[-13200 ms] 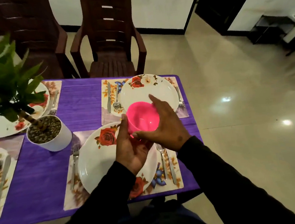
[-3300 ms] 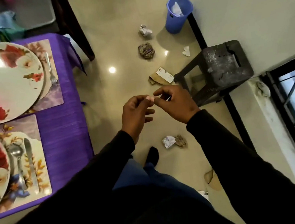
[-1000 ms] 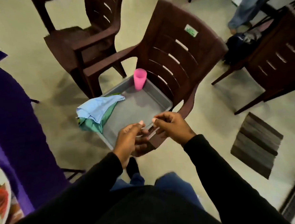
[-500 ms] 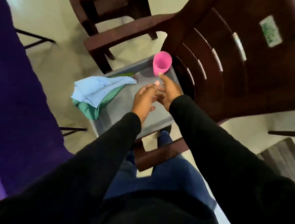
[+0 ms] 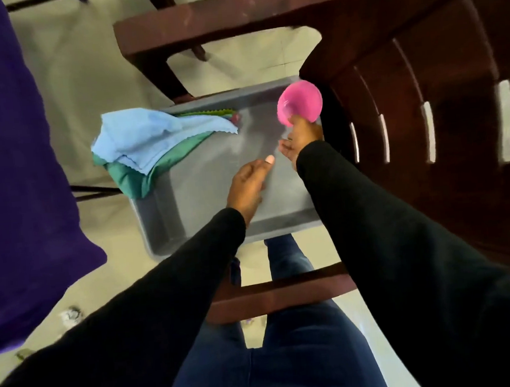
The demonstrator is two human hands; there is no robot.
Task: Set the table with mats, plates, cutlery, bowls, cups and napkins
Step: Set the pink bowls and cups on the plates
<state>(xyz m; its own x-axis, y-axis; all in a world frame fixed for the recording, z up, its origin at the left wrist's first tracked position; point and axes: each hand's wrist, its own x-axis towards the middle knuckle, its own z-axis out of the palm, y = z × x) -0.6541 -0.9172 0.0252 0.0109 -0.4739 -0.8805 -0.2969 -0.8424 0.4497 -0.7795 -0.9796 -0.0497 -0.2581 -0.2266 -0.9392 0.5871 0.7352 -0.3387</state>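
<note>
A grey plastic tray (image 5: 283, 221) is seen resting on the seat of a dark brown plastic chair (image 5: 420, 58), and every place here is given from that tray. A pink cup (image 5: 300, 105) is held at the tray's far right corner, against the chair back; it is grasped from below by the right hand (image 5: 300, 139), whose fingers are curled round its side. Whether the cup's base touches the tray floor cannot be told. The left hand (image 5: 247, 189) is held over the tray's middle, with fingers loosely bent and nothing gripped; a pale thumbnail is turned toward the right hand. At the tray's far left corner a folded light blue napkin (image 5: 149, 140) is laid over a green napkin (image 5: 142, 177), both draped over the tray's rim. More coloured cloth edges are glimpsed just behind them. To the tray's left a purple tablecloth (image 5: 16, 166) is hung.
</note>
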